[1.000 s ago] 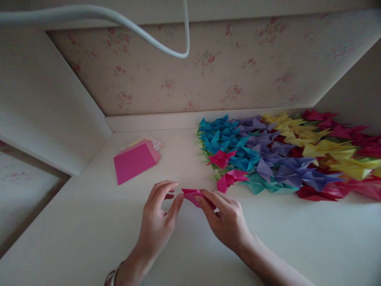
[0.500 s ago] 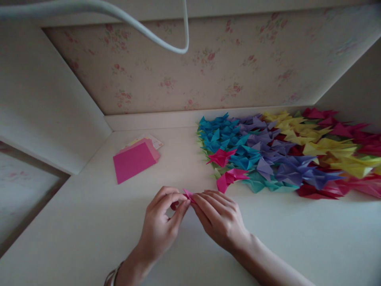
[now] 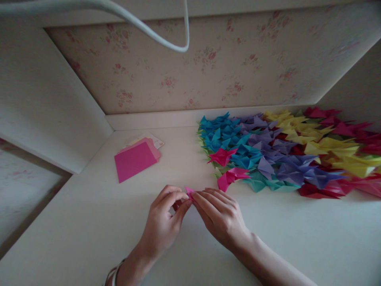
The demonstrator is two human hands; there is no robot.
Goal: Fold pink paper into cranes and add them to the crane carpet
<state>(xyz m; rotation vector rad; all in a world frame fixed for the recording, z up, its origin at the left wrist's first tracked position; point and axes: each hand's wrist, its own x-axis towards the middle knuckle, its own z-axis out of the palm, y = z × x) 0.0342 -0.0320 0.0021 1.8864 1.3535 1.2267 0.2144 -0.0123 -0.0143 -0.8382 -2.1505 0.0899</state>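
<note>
Between my fingertips is a small folded piece of pink origami paper (image 3: pixel 189 192), mostly covered by my fingers. My left hand (image 3: pixel 166 212) pinches its left side between thumb and index finger. Gripping it from the other side, my right hand (image 3: pixel 220 212) has its fingers held together, and its thumb is largely hidden. Just beyond the right hand lie two folded pink paper cranes (image 3: pixel 231 177), at the near left corner of a large spread of paper cranes (image 3: pixel 247 159).
Pink square sheets (image 3: pixel 137 161) lie stacked at the left on the white desk (image 3: pixel 89 222), with a pale packet under them. Rows of blue, purple, yellow and red cranes cover the right side. A white cable (image 3: pixel 143 26) hangs before the floral-papered back panel (image 3: pixel 166 71).
Both hands keep hold of the pink paper. A little more of its pointed tip shows above the fingers now. The whole view has shifted very slightly.
</note>
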